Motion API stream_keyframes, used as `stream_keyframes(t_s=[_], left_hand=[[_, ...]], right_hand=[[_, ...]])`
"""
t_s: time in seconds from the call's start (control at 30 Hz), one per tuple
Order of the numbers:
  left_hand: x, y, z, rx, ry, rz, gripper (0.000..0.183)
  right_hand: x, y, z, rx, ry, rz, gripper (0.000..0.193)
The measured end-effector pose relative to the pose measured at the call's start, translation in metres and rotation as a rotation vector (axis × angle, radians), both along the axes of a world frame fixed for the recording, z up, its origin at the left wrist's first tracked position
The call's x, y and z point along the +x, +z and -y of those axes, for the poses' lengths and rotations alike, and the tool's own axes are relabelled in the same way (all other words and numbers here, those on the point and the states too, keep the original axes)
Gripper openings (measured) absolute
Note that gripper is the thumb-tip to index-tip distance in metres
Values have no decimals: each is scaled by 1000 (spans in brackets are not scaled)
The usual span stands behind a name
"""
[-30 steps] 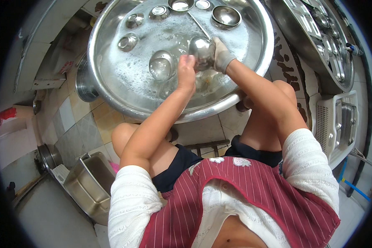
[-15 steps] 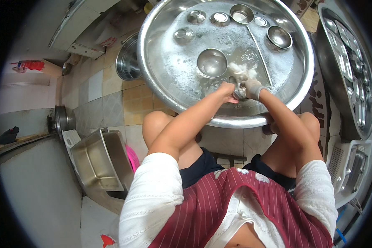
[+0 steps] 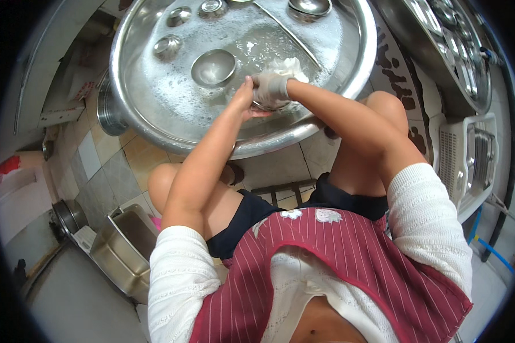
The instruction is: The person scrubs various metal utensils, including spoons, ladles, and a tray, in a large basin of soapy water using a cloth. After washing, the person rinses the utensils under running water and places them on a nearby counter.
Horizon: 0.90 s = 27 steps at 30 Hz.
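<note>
Both hands meet low over the soapy water near the rim of a large round metal basin (image 3: 126,108). My bare left hand (image 3: 244,101) grips a small metal bowl (image 3: 267,106), mostly hidden under the hands. My right hand (image 3: 270,88), in a pale glove, presses at that bowl with its fingers closed on a white cloth (image 3: 290,68) that trails into the water. To the left of the hands floats a larger round metal bowl (image 3: 213,68). A long thin metal rod (image 3: 289,35) lies slanted beyond them.
Small metal bowls (image 3: 168,47) sit in the suds on the left, another bowl (image 3: 310,7) at the far side. A wide metal tub (image 3: 460,57) with several metal dishes stands right, above a white plastic basket (image 3: 469,157). A rectangular metal pan (image 3: 117,251) is at the lower left.
The view has swung so the basin sits further left and higher. My right hand has turned over the small bowl, now covering more of it; the left keeps its grip.
</note>
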<state>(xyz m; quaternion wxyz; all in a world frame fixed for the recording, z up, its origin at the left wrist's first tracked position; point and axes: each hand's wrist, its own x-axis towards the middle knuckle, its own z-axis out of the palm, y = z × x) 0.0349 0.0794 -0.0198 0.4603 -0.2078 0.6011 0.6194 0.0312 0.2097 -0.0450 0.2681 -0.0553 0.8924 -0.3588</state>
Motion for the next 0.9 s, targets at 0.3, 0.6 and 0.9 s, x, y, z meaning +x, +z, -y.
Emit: stream_keyframes(t_s=[0.3,0.6,0.9], left_hand=[[-19,-26,41,-779,-177,-601,36],[-31,-44,-21,-231,-135,-277,53],[-115,131,-145,28,-352,-1778,63]], right_hand=[[-2,57,1,318,314,-72,69],[-16,-33,-16,482,102,46,71],[-23,-91,-32,643,343,10,52]])
